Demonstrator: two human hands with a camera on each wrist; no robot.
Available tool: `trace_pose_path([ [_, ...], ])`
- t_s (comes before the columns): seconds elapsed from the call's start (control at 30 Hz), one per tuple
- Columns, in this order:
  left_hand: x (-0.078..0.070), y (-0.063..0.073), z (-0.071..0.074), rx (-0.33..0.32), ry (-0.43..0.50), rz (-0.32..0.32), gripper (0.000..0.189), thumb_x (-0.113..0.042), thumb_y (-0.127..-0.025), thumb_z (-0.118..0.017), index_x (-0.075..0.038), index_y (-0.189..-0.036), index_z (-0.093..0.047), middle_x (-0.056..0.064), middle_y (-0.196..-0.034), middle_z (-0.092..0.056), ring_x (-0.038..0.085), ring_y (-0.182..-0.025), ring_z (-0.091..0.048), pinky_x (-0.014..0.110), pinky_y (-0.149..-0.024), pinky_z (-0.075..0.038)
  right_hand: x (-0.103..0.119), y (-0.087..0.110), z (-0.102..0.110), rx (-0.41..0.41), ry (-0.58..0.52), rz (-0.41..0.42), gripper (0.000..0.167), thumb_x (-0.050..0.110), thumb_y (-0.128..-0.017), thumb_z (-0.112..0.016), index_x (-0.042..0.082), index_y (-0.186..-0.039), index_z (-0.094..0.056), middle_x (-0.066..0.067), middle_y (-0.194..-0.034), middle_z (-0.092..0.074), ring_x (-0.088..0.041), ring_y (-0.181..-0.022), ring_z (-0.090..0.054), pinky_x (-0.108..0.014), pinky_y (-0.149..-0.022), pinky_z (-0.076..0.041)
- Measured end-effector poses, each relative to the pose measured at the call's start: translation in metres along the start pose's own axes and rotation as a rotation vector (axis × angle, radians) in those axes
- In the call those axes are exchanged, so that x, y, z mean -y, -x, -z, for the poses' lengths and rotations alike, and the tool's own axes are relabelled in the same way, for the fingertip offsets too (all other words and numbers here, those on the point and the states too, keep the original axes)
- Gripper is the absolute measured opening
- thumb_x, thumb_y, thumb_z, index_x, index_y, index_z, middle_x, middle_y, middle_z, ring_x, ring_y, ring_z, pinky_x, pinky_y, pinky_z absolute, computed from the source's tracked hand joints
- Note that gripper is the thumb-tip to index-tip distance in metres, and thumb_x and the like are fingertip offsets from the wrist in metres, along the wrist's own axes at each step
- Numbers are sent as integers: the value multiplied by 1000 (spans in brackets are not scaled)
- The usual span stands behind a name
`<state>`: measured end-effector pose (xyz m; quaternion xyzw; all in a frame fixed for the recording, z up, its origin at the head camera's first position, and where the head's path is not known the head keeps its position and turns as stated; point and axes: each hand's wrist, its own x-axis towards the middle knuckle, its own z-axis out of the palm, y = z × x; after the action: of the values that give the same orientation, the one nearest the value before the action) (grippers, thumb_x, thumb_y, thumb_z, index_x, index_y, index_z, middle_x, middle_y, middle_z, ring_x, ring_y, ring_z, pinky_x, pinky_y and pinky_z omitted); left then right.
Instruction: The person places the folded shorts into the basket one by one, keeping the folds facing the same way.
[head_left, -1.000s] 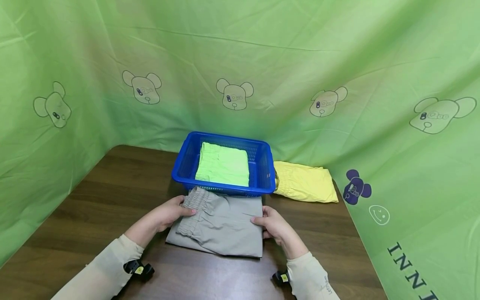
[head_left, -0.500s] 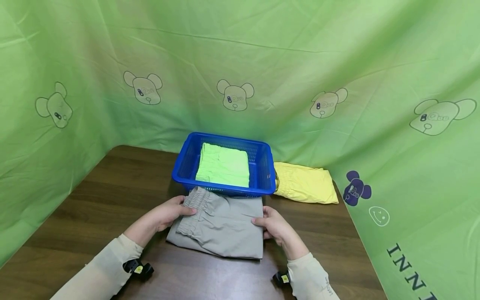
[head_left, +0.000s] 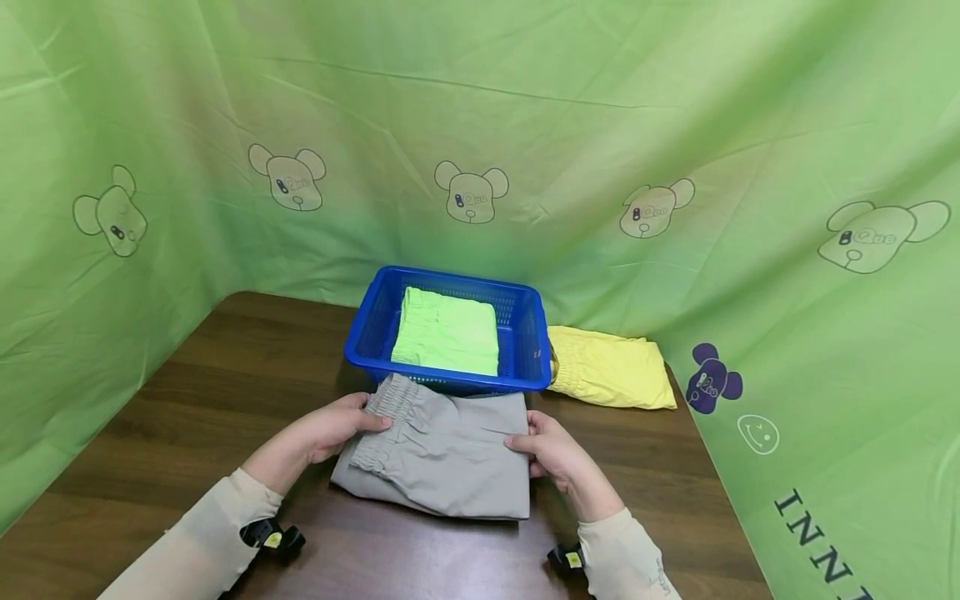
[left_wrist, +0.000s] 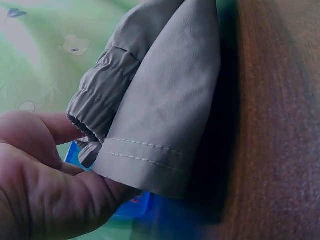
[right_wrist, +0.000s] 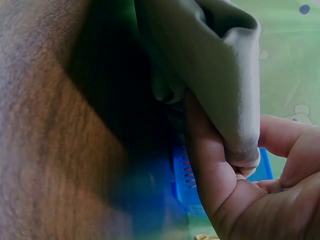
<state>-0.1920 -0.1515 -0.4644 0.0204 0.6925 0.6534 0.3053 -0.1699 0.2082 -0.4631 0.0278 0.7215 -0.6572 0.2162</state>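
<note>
A folded pair of grey elastic-waist pants [head_left: 457, 454] is held by both hands in front of the blue basket. My left hand [head_left: 330, 427] pinches the waistband side, thumb on top and fingers underneath. On the opposite folded edge, my right hand [head_left: 553, 454] grips with the thumb above and fingers below. In the left wrist view, the stitched hem of the grey pants [left_wrist: 155, 115] hangs over the fingers, clear of the dark shadow on the table. The right wrist view has the folded edge of the grey pants [right_wrist: 215, 75] between thumb and fingers.
The blue plastic basket [head_left: 362, 333] stands at the back of the wooden table [head_left: 247, 367], with a folded light-green garment [head_left: 450, 333] inside. Right of it lies a folded yellow garment [head_left: 615, 367]. Green printed cloth [head_left: 562, 125] surrounds the table at the back and sides.
Both hands keep their hold on the grey pants, which have barely moved; their right edge sits very slightly farther right. The head view has shifted a little.
</note>
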Motion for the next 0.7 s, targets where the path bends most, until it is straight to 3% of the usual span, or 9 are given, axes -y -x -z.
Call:
trace_pose_path([
  [0.7,-16,19,-1,133,5,-32,65,-12,-101,-60,7,-149,-21,21,-131,-58,24,-110,-65,42,-91,-57,15,13,4,69,18,36,43,2,-94,-64,-6,-129,-40,-7,-97,-73,-20,-82,-74,-44,-70,-63],
])
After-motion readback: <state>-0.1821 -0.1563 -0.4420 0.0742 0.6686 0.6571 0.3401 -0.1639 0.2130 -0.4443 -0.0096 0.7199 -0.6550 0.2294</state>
